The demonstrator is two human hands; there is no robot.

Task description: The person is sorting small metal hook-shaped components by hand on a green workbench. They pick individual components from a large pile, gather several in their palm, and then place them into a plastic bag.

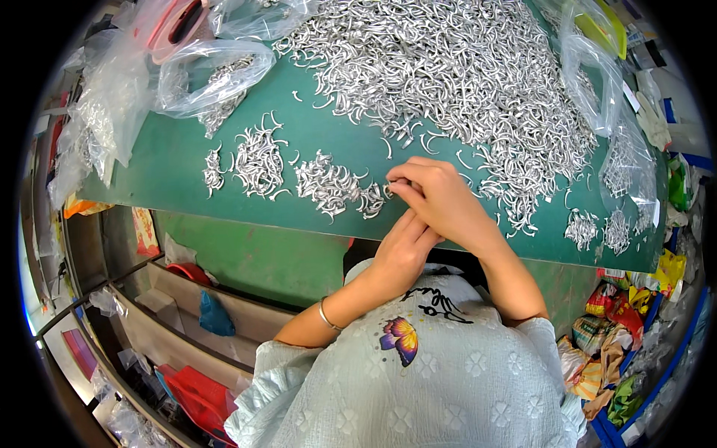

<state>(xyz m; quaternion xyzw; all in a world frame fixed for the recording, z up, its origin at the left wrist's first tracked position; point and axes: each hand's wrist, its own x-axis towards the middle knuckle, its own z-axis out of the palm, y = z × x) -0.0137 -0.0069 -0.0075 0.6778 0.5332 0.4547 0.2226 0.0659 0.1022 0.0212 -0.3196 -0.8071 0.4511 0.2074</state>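
My right hand [441,196] is over the near edge of the green table, its thumb and forefinger pinched together. Whatever sits between those fingertips is too small to make out. Just below it, my left hand [404,252] touches the right one, its fingers closed and their tips partly hidden. Beside the pinched fingertips lies a small cluster of curved silvery metal pieces [371,201]. It adjoins a larger loose pile [326,184] of the same pieces. Farther left are another pile [258,159] and a small bunch [213,170].
A huge heap of the metal pieces [455,60] covers the table's [172,153] far side. Clear plastic bags [112,97] stand at the left, another [627,157] at the right. Two small bunches [581,228] lie near the right corner. Packets [620,306] fill a rack at right.
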